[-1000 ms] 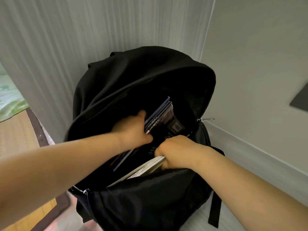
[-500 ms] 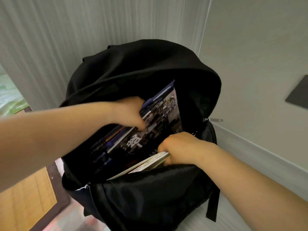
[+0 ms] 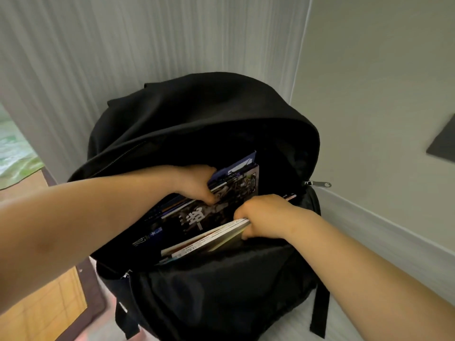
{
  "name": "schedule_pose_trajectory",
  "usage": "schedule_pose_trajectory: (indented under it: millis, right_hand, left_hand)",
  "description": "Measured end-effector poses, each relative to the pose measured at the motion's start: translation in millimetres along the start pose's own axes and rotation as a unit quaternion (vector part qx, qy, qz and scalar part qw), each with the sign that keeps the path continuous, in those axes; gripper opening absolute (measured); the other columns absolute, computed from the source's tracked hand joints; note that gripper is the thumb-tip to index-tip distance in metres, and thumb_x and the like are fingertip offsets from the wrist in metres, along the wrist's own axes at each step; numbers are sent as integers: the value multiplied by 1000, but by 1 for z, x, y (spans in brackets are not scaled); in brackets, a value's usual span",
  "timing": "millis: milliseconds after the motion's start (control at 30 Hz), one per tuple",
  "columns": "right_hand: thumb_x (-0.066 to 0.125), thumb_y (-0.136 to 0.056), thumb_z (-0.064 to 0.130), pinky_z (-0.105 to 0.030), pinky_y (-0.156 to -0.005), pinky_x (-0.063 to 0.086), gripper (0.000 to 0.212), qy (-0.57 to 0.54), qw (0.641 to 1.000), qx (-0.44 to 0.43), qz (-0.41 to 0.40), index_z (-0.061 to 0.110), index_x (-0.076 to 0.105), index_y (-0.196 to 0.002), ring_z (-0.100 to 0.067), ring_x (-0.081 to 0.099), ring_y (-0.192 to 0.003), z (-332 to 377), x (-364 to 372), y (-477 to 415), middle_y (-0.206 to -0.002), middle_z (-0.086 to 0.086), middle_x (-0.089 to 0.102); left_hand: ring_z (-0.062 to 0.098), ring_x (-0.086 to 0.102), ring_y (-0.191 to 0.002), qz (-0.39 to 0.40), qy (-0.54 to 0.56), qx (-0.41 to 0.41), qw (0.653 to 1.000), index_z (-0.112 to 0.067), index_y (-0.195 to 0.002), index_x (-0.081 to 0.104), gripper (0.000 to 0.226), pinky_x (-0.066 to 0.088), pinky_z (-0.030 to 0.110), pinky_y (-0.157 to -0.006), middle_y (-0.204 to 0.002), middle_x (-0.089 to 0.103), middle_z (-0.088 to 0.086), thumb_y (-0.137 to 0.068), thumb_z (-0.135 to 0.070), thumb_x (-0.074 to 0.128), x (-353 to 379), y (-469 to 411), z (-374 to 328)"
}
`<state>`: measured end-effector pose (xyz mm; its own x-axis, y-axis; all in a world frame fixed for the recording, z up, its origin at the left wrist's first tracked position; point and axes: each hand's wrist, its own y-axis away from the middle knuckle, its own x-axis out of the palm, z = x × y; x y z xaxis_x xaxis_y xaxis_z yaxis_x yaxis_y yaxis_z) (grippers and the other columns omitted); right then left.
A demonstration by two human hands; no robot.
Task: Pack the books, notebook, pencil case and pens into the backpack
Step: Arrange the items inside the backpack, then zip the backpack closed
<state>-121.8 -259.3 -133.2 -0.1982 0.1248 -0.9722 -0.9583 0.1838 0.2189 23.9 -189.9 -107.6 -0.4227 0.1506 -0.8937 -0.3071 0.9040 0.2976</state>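
Note:
A black backpack (image 3: 221,291) stands open in front of me against a wall corner. Inside its main compartment lean several dark-covered books (image 3: 209,215), their tops tilted toward the back. My left hand (image 3: 197,184) grips the top edge of these dark books. Nearer the front wall of the bag lies a set of light-covered books (image 3: 204,239), and my right hand (image 3: 266,217) is closed on their right end. No pencil case or pens are visible.
A pale curtain (image 3: 123,57) hangs behind the bag and a plain wall (image 3: 381,94) stands to the right with a baseboard. A metal zipper pull (image 3: 320,184) sticks out at the bag's right. A wooden-coloured mat (image 3: 44,303) lies at lower left.
My left hand has pulled the dark books up and tilted them back, exposing more of their covers. My right hand has kept its hold on the light books.

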Motion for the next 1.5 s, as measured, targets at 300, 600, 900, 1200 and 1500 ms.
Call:
schedule_pose_trajectory:
  millis: [300, 600, 900, 1200, 1500]
  right_hand:
    - [63, -79, 25, -29, -65, 39, 21, -20, 1000, 6, 1, 19, 64, -98, -25, 58, -91, 8, 0, -29, -100, -6, 66]
    - [53, -81, 13, -31, -78, 45, 36, -54, 998, 21, -34, 19, 58, -116, -29, 56, -103, 11, 6, -52, -117, -11, 62]
    - [62, -81, 21, -27, -61, 38, 13, -245, 859, 155, -422, 9, 62, -76, -27, 56, -71, -13, -6, -32, -60, 0, 57]
    - [55, -87, 33, -40, -101, 39, 50, -520, 747, 334, -246, 0, 46, -125, -34, 49, -119, -46, -5, -17, -131, -18, 51]
    - [55, -86, 9, -16, -49, 42, 35, -491, 742, 293, -350, 14, 48, -53, -22, 48, -62, -50, -27, -21, -61, -10, 50]
  left_hand:
    - [16, 53, -94, 42, 37, 12, 998, -6, -124, 44, 42, 41, 17, -73, -123, 57, 15, -85, -12, 57, 0, -12, 9]
    - [19, 54, -110, -175, 17, 18, 984, -12, -117, 59, 29, 34, 18, -87, -120, 61, 7, -91, -21, 49, 12, 51, 26]
    - [21, 44, -41, -473, 191, -187, 839, -16, -46, 51, 41, 29, 25, -44, -33, 45, 1, -81, -34, 59, 63, 163, 62]
    - [17, 66, -61, -210, 374, -313, 847, -16, -75, 55, 33, 54, 28, -52, -68, 67, 4, -86, -46, 48, 77, 163, 66]
    - [14, 57, -39, -273, 333, -270, 861, -8, -54, 57, 40, 42, 23, -46, -29, 58, -3, -91, -17, 45, 64, 159, 56]
